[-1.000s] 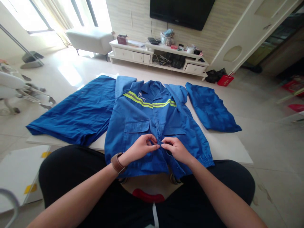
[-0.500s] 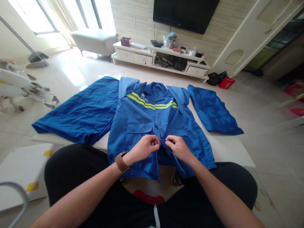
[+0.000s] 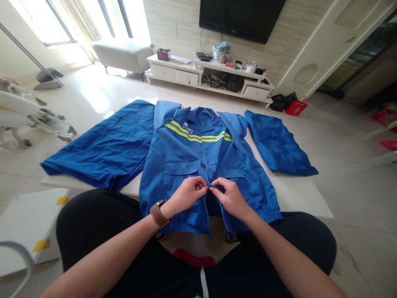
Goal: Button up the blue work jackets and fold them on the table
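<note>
A blue jacket (image 3: 182, 145) with yellow-green reflective stripes lies spread on a low white table (image 3: 297, 194), its collar away from me. My left hand (image 3: 192, 191), with a brown watch strap at the wrist, pinches the front edge of the jacket below the chest pockets. Close beside it, my right hand (image 3: 228, 194) pinches the facing front edge. The fingertips of both hands nearly touch at the front opening, which gapes below them. Whatever small part lies between the fingertips is too small to tell.
Folded blue cloth (image 3: 105, 145) lies left of the jacket, and another blue folded garment (image 3: 279, 145) lies right. My knees flank the table's near edge. Beyond stand a white TV cabinet (image 3: 173, 73) and a grey bench (image 3: 124, 54).
My right hand has shifted slightly left, bringing its fingertips closer to my left hand's. The two jacket edges are nearer each other between the fingers.
</note>
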Demonstrator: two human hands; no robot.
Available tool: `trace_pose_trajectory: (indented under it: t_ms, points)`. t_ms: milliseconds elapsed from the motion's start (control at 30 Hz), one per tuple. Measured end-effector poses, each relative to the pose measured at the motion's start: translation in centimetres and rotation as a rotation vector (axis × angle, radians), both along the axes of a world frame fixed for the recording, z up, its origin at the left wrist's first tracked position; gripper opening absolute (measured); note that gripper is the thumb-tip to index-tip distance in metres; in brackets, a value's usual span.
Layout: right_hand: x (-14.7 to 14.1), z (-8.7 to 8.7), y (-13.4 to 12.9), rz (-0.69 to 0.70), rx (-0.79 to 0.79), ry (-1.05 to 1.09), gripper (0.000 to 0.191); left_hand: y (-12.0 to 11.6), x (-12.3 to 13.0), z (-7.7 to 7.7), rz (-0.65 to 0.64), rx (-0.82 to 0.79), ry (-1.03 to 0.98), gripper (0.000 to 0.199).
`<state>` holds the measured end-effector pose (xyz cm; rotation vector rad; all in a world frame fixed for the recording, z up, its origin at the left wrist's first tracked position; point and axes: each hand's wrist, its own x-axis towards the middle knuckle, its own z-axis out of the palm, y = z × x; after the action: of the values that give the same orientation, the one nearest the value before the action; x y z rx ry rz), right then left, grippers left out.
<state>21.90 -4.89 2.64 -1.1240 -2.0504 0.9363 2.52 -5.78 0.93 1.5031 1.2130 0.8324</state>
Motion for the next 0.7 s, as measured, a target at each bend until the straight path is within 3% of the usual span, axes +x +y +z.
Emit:
trace_pose_trajectory:
  t_ms: [167, 367, 467, 567, 700]
  points:
    - [0.2, -0.1, 0.5, 0.028, -0.134, 0.083, 0.011, -0.5, 0.5, 0.8, 0.052, 0.096, 0.069, 0.008]
    - [0.7, 0.0, 1.5, 0.031, -0.239, 0.092, 0.014, -0.8, 0.5, 1.6, 0.016, 0.24, 0.233, 0.015]
    - [1.0, 0.3, 1.9, 0.035, -0.125, 0.012, 0.011, -0.6, 0.2, 1.4, -0.006, 0.2, 0.219, 0.019]
    - [1.2, 0.4, 2.3, -0.049, 0.067, -0.048, 0.017, -0.3, -0.4, 1.1, -0.001, 0.125, 0.161, 0.023]
    - [1.1, 0.2, 2.2, -0.038, 0.14, -0.108, 0.022, 0.1, -1.0, 1.1, -0.05, 0.119, 0.151, 0.023]
